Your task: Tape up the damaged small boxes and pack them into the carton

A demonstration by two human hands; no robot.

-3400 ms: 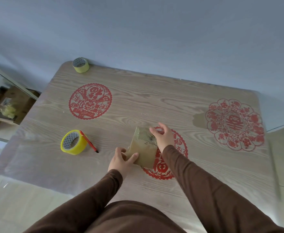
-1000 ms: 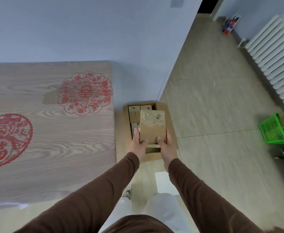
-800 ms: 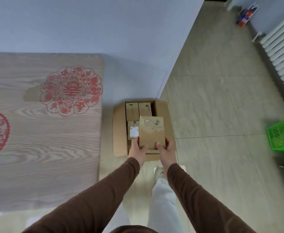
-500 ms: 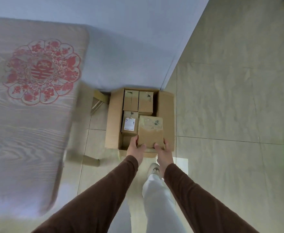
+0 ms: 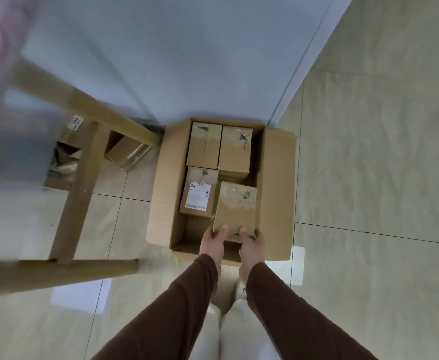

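Note:
An open brown carton (image 5: 276,193) stands on the floor against the wall. Inside it are three small taped boxes: two at the far end (image 5: 204,149) (image 5: 235,152) and one with a white label (image 5: 198,196) at the left. I hold a fourth small taped box (image 5: 236,209) over the carton's near right part. My left hand (image 5: 213,244) grips its near left corner and my right hand (image 5: 252,246) grips its near right corner, thumbs on top.
Wooden table legs (image 5: 78,188) and a crossbar (image 5: 57,271) stand left of the carton, with cardboard boxes (image 5: 125,152) under the table. The blurred table edge fills the upper left. Tiled floor (image 5: 369,178) spreads to the right.
I carried the taped box from the table to the carton on the floor. Over the last second my view has dropped and the box has come down into the carton's near right part.

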